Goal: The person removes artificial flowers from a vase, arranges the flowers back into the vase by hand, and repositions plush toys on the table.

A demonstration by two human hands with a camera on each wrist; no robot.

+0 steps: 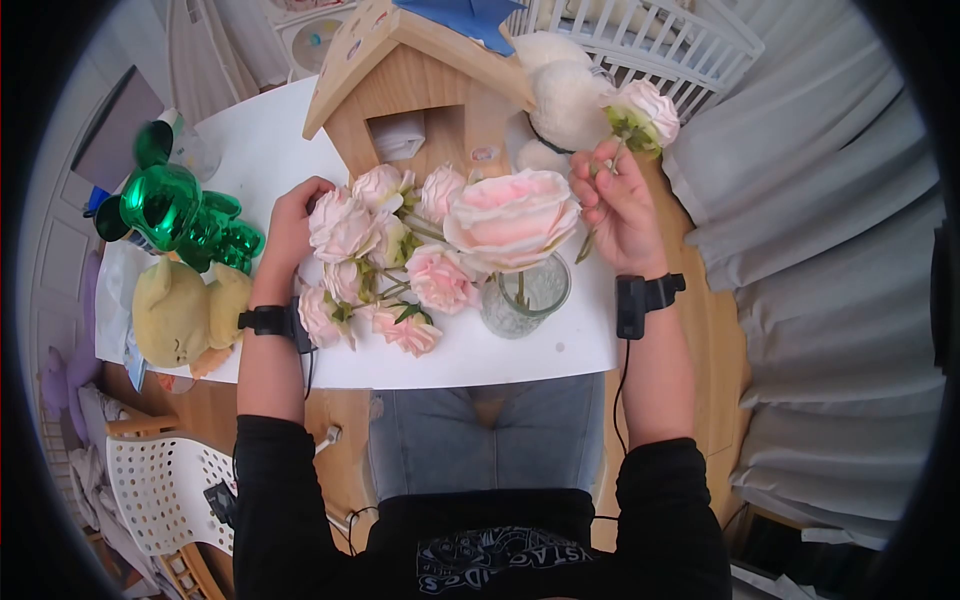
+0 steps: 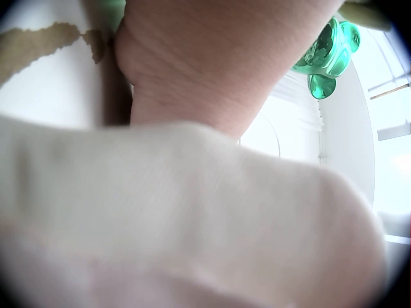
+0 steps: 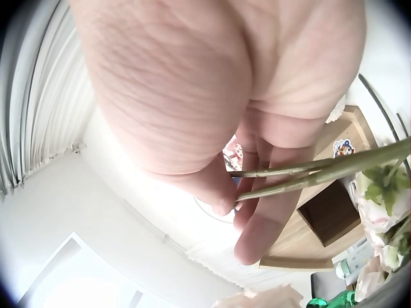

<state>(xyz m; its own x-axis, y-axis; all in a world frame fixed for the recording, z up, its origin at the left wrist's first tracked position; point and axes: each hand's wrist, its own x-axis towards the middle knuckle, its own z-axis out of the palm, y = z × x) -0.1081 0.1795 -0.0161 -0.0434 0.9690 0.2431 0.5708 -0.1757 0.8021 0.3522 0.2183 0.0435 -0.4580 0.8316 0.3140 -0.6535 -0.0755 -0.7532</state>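
My right hand pinches the green stem of a pale pink rose between thumb and fingers, above the table's right side. In the right wrist view the stem forks into two thin branches at the fingertips. My left hand is beside a spread of several pink roses, its fingers mostly hidden behind the blooms. A large open rose stands in a clear textured glass vase, its stem visible through the glass. Blurred pale petals fill the lower left wrist view.
A wooden house stands at the back of the white table, a white plush toy at its right. On the left are a shiny green bear figure and a yellow plush toy. Grey curtains hang at right.
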